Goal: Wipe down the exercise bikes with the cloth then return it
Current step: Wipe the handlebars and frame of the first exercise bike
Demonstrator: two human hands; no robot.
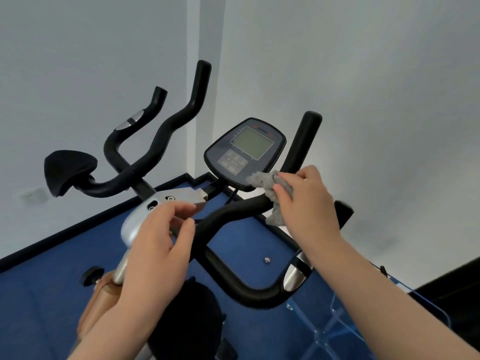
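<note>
Both bare forearms reach forward from the lower edge. The right hand (306,203) is closed, knuckles up, fingers (281,194) curled in a grasp. The left hand (158,245) hangs loosely curled, thumb and fingers apart, gripping nothing.

Console (245,152) button labels too small to read

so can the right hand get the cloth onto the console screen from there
Probably yes: the right hand holds the cloth at the console's lower edge, with nothing between it and the screen.
</note>
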